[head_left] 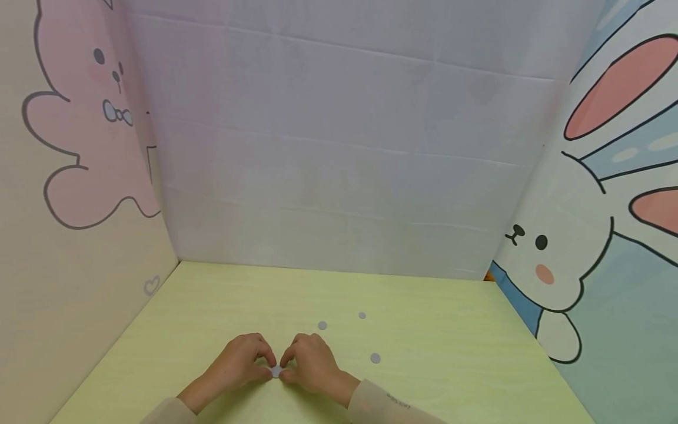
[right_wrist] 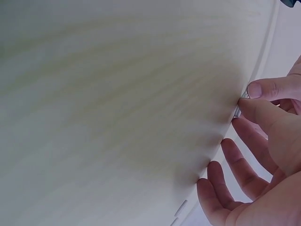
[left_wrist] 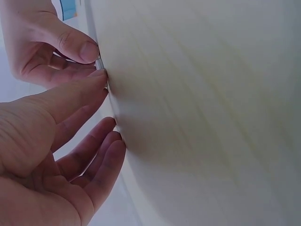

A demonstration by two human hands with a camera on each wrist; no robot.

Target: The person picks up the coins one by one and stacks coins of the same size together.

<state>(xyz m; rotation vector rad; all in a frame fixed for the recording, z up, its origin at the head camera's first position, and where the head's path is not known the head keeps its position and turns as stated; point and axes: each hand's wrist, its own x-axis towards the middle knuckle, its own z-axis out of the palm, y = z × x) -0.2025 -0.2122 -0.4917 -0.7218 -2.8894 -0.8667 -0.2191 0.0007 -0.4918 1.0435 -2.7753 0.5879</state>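
A small grey disc (head_left: pixel 276 371) lies on the pale yellow-green table (head_left: pixel 450 377) near its front edge. My left hand (head_left: pixel 241 360) and right hand (head_left: pixel 313 364) meet over it, and the thumb and forefinger tips of each pinch its edge. In the left wrist view my left hand (left_wrist: pixel 56 141) reaches its thumb to the disc (left_wrist: pixel 99 63), with the right hand (left_wrist: pixel 42 47) across from it. The right wrist view shows my right hand (right_wrist: pixel 268 155), its thumb at the disc (right_wrist: pixel 238 112), while the other fingers hang loosely curled.
Three more grey discs (head_left: pixel 322 325) (head_left: pixel 362 315) (head_left: pixel 375 358) lie just beyond and to the right of the hands. Cartoon-printed panels (head_left: pixel 79 147) wall the table on the left, back and right.
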